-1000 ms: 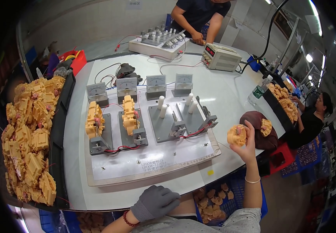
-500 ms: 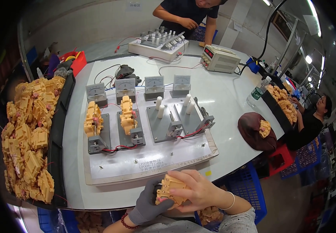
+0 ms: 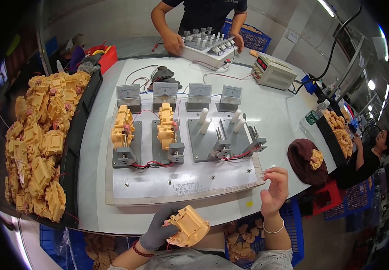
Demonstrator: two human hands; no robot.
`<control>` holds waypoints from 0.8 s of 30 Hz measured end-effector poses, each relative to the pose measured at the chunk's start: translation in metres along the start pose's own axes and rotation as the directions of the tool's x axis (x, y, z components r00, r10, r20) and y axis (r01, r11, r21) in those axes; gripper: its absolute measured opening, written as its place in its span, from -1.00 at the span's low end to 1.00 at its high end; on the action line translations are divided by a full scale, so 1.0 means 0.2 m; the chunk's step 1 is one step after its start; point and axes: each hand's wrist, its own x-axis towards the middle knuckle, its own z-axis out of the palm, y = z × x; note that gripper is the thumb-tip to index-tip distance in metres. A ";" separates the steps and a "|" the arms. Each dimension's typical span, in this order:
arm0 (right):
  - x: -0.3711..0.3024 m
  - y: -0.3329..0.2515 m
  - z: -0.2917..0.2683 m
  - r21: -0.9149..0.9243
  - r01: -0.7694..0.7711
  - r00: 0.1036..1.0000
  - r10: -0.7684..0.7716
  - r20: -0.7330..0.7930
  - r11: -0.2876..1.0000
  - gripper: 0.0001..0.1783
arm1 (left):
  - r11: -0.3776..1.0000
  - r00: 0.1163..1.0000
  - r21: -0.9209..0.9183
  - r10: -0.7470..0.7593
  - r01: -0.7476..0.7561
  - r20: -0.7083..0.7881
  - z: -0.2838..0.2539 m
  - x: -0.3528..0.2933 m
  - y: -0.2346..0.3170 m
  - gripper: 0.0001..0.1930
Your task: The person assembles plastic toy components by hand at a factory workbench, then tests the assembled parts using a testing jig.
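My left hand [image 3: 156, 233], in a grey glove, is closed around a yellow-orange plastic gear housing [image 3: 189, 227] at the table's front edge. A thin red wire hangs from the housing beside the glove. My right hand [image 3: 274, 192] is bare and raised off the housing, thumb apart from its loosely bent fingers, near the right front corner of a white test board [image 3: 148, 185]. Two similar housings, one at the far left [image 3: 122, 127] and one beside it [image 3: 166, 126], sit on grey fixtures. The two fixtures to their right [image 3: 202, 141] show bare white posts.
Dial meters [image 3: 165, 92] line the board's back. A black bin [image 3: 83, 118] heaped with housings stands left. A power supply [image 3: 273, 72], bottle [image 3: 312, 116] and dark red cloth [image 3: 303, 158] lie right. Across the table, a person holds another test board [image 3: 208, 56]; blue crates [image 3: 295, 229] stand below.
My right hand has let go of the housing and moved right and up. The left hand keeps it, slightly lower and left. The person opposite now has both hands at the far board.
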 end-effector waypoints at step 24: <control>0.10 0.09 0.09 0.341 -0.327 0.900 0.401 -0.174 0.881 -0.62 | 0.995 0.997 -0.064 -0.078 0.077 -0.006 0.01 -0.01 0.06 -0.43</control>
